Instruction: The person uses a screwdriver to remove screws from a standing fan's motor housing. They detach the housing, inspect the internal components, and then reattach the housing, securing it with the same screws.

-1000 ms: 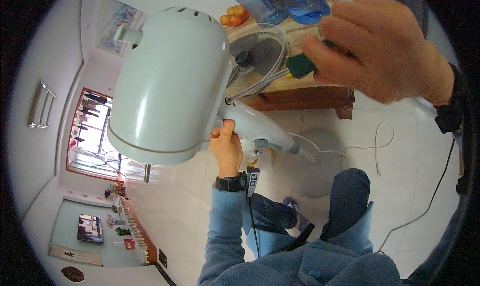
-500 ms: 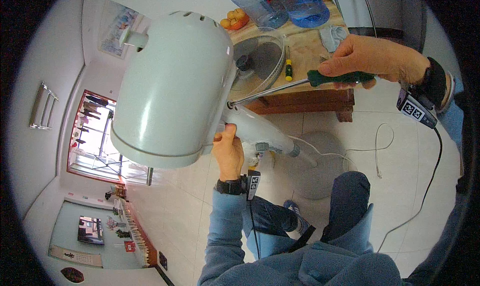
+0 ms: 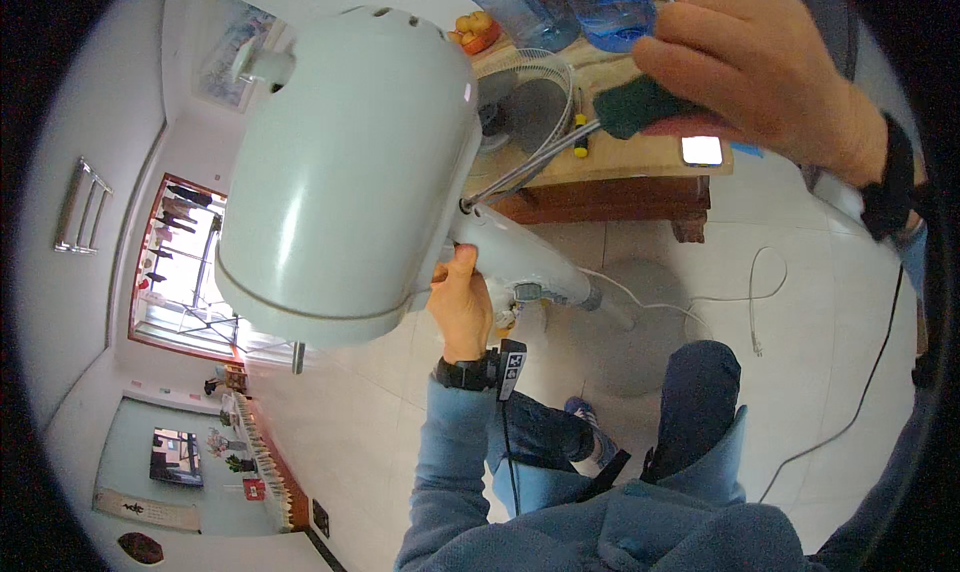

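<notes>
The fingers of the right hand (image 3: 770, 84) are clamped on the green handle (image 3: 640, 107) of the screwdriver (image 3: 570, 143), whose long axis points toward 8 o'clock, tip at the dark hole (image 3: 466, 207) in the fan neck (image 3: 522, 250). The left hand (image 3: 461, 317) is nearer, that hole lying at its 12 o'clock, its fingers closed on the neck's upper end.

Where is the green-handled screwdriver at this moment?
In the head view, right of centre and high up: the green-handled screwdriver is in the right hand, its tip at the fan neck's top.
</notes>
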A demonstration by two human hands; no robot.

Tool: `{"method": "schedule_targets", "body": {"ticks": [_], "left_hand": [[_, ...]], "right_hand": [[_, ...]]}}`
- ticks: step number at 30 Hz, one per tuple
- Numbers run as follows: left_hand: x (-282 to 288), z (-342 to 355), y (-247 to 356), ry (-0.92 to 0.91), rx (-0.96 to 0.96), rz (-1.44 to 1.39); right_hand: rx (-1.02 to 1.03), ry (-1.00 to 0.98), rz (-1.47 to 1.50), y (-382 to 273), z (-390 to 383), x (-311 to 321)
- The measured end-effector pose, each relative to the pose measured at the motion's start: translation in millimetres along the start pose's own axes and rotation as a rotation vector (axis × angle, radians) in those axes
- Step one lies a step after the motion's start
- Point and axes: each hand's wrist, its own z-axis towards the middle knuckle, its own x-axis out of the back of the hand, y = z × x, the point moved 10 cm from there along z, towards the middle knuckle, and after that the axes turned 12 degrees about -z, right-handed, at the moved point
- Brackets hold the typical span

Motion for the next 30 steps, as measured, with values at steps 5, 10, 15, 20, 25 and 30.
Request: {"method": "schedule_targets", "body": {"ticks": [5, 10, 15, 20, 25, 30], "left_hand": [[-9.4, 0.1, 3.3, -0.001, -0.036, -0.019], [-11.4, -1.8, 4.4, 0.022, -0.019, -0.03], [-9.7, -3.1, 4.1, 0.012, 0.002, 0.029], [-5.7, -1.0, -0.1, -0.015, 0.017, 0.011], [-9.9, -1.7, 3.0, -0.109, -0.022, -0.064], [-9.2, -0.7, 0.3, -0.072, -0.001, -0.037]], "right_hand": [[-0.498, -0.748, 0.771, 15.5, -33.6, -76.2], [-0.873, -1.2, 1.572, -29.8, -76.5, -99.3], [-0.399, -0.672, 0.815, 13.5, -11.8, -61.9], [0.204, -0.013, -0.219, 7.5, 33.9, 17.2], [-0.027, -0.041, -0.023, 12.9, 27.8, 10.2], [-0.456, -0.6, 0.677, 10.4, -19.9, -55.4]]}}
